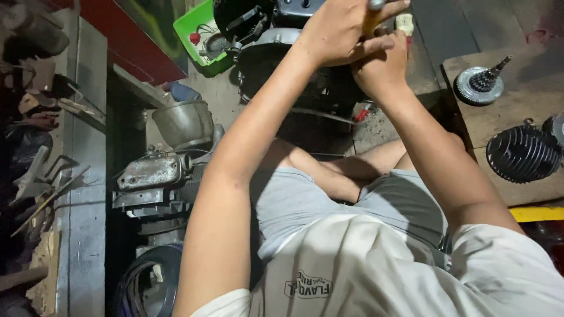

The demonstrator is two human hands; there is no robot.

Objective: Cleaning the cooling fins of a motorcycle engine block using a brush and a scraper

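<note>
My left hand (338, 29) is at the top centre, fingers wrapped around a yellowish tool handle (372, 19) with a grey metal tip. My right hand (383, 66) is closed in a fist directly under it. It presses against the left fingers and appears to grip the lower end of the same handle, though the left hand hides most of that. Both hands hover over a dark engine block (276, 53) on the floor in front of my knees. The tool's working end is hidden.
A green tray (200, 32) of small parts lies left of the engine. An old grey engine (155, 176) and a metal bowl (185, 123) stand at the left by a grey shelf (85, 176) of tools. A wooden bench (529, 94) at right holds a gear shaft (482, 85) and a finned cylinder (521, 154).
</note>
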